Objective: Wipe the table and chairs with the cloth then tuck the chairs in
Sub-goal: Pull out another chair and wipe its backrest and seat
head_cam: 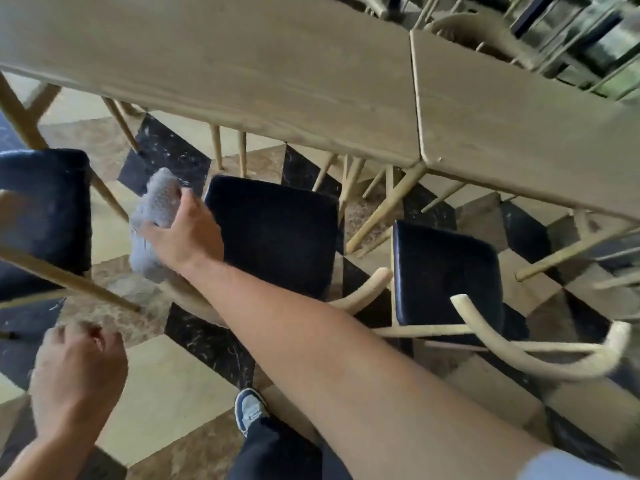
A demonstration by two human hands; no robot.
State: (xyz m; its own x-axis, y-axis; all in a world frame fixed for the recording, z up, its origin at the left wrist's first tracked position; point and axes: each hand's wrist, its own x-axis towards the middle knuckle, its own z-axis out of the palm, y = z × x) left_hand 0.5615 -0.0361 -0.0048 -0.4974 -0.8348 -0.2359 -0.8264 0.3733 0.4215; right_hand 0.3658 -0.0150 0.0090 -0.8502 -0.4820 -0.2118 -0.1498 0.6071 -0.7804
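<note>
My right hand point(183, 233) grips a grey-blue cloth point(154, 220) and presses it on the curved wooden backrest at the left side of the middle chair point(273, 230), whose seat is dark blue. My left hand point(78, 372) hangs at the lower left with its fingers curled and nothing in it. A second chair point(446, 271) with a pale curved backrest stands to the right, and a third chair point(45, 209) to the left. The long wooden table point(242, 71) runs across the top, and all three seats stand out from under it.
A second tabletop point(519, 126) butts against the first at the right. More chairs and dark railings show beyond the table at the top right. The floor has black, beige and brown tiles. My shoe point(249, 410) stands behind the middle chair.
</note>
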